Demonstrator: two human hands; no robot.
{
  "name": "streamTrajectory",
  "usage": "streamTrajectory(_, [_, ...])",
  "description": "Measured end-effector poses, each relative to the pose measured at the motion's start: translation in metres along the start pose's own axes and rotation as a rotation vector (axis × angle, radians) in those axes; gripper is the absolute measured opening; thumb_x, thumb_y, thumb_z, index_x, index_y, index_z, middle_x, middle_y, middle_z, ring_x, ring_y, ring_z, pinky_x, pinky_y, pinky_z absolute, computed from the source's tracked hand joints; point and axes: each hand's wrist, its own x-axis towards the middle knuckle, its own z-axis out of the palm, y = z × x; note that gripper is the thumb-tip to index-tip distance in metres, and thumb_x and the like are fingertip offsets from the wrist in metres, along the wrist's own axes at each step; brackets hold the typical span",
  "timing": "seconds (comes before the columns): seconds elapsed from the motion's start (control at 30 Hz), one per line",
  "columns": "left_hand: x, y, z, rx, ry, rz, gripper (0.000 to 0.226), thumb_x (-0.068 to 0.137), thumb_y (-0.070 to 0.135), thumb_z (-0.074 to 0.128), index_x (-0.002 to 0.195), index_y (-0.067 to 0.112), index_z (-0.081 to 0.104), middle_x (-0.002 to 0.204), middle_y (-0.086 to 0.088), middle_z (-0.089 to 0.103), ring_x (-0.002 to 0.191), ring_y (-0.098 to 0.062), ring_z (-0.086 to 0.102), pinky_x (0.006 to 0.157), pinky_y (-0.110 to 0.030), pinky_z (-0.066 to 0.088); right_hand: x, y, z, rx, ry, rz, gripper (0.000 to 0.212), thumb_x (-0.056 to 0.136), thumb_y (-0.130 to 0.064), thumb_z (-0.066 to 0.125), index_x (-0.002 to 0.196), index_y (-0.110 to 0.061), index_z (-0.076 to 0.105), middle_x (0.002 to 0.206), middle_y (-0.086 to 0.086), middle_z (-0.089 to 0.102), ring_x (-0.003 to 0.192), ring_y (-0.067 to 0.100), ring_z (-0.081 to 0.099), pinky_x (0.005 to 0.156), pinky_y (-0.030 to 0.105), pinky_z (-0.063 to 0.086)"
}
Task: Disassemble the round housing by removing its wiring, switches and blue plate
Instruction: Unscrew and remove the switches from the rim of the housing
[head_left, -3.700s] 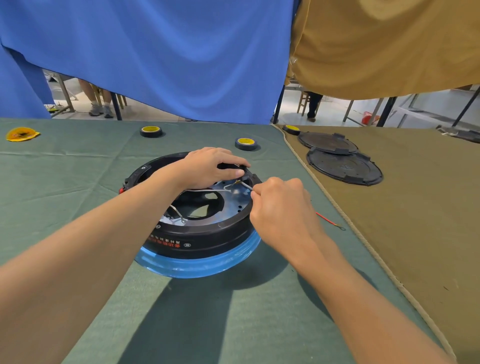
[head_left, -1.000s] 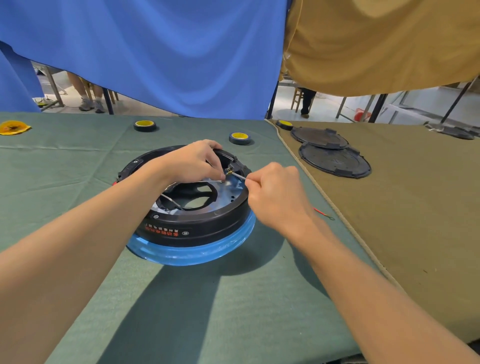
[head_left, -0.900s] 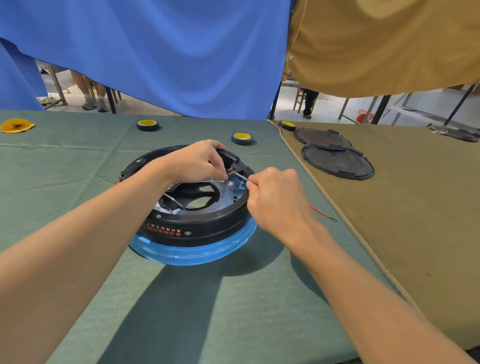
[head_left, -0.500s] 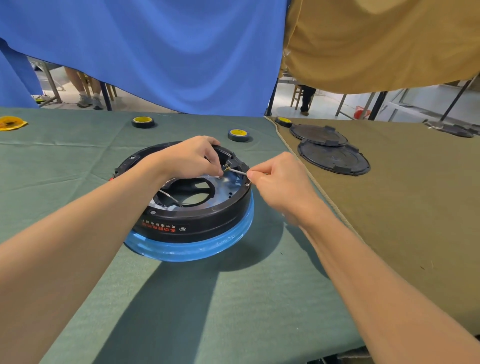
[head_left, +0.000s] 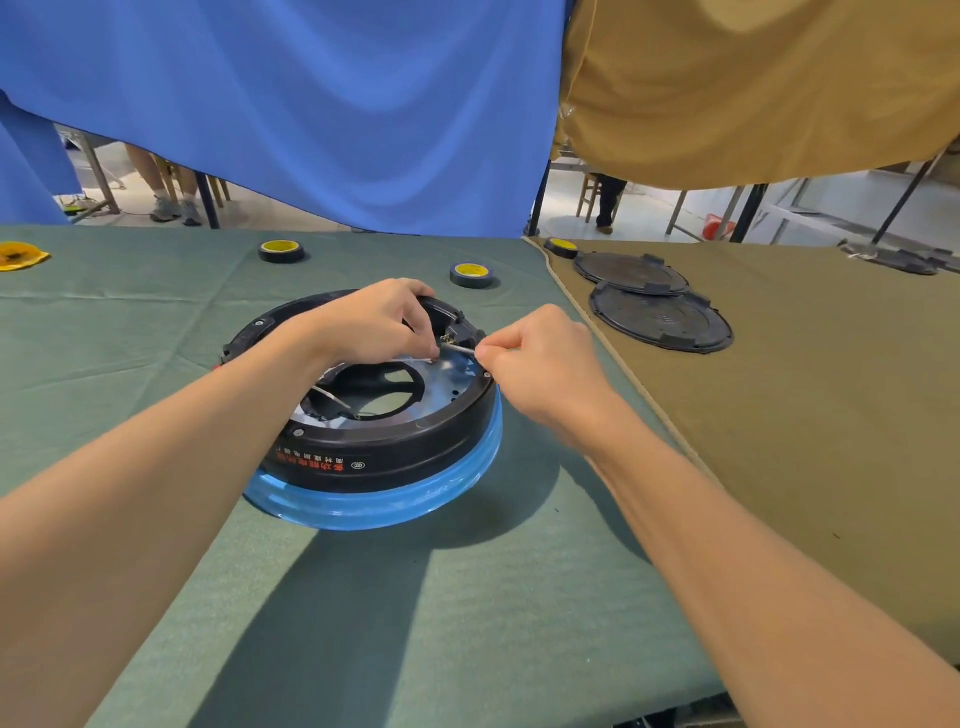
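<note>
The left hand (head_left: 374, 322) pinches the white wire (head_left: 460, 349) by the housing's (head_left: 415, 452) switch (head_left: 460, 330), bracing it; the right hand (head_left: 545, 358) pinches its free end. Probably to unplug it.

The round housing (head_left: 395, 452) is black, with red lettering (head_left: 311, 461) on its side wall, a silvery inner plate (head_left: 447, 379) and a bright blue plate (head_left: 374, 506) under it. The wire (head_left: 460, 350) is pale grey. Dark green cloth (head_left: 415, 623) covers the bench, olive-brown cloth (head_left: 831, 415) the one beside it. Two tape rolls (head_left: 281, 251) (head_left: 471, 274) are black with yellow cores, the round lids (head_left: 661, 318) black, and the curtains plain blue (head_left: 311, 104) and tan (head_left: 753, 88).
</note>
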Motion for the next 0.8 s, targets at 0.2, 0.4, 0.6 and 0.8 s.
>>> streamTrajectory(0.2, [0.000, 0.000, 0.000, 0.009, -0.007, 0.004, 0.021, 0.088, 0.017, 0.067, 0.068, 0.023, 0.074, 0.147, 0.001, 0.039, 0.113, -0.004, 0.034, 0.098, -0.030, 0.028, -0.009, 0.000, 0.001, -0.176, 0.053, -0.151, 0.043, 0.084, -0.005, 0.049, 0.046, -0.011, 0.031, 0.044, 0.004, 0.022, 0.049, 0.022, 0.024, 0.047, 0.034, 0.029])
streamTrajectory(0.4, [0.000, 0.000, -0.001, 0.008, -0.005, 0.008, 0.020, 0.087, 0.015, 0.066, 0.070, 0.021, 0.074, 0.146, 0.000, 0.040, 0.113, -0.004, 0.036, 0.099, -0.031, 0.030, -0.017, 0.001, 0.006, -0.220, 0.096, -0.204, 0.047, 0.091, -0.012, 0.049, 0.051, -0.017, 0.025, 0.050, 0.001, 0.026, 0.048, 0.016, 0.027, 0.041, 0.022, 0.019])
streamTrajectory(0.6, [0.000, 0.001, 0.000, 0.014, -0.006, 0.012, 0.022, 0.087, 0.015, 0.067, 0.066, 0.022, 0.072, 0.143, 0.001, 0.042, 0.111, -0.001, 0.034, 0.094, -0.027, 0.026, -0.016, 0.002, 0.007, -0.269, 0.064, -0.231, 0.038, 0.090, -0.012, 0.049, 0.053, -0.016, 0.039, 0.052, 0.004, 0.036, 0.052, 0.021, 0.035, 0.043, 0.024, 0.017])
streamTrajectory(0.8, [-0.001, 0.002, -0.001, 0.002, -0.009, -0.002, 0.024, 0.087, 0.016, 0.067, 0.064, 0.023, 0.072, 0.148, -0.001, 0.038, 0.112, -0.008, 0.039, 0.098, -0.032, 0.030, 0.000, 0.011, 0.001, 0.276, 0.006, 0.106, 0.026, 0.082, -0.002, 0.054, 0.063, -0.002, 0.072, 0.057, 0.006, 0.032, 0.060, 0.016, 0.028, 0.047, 0.028, 0.024])
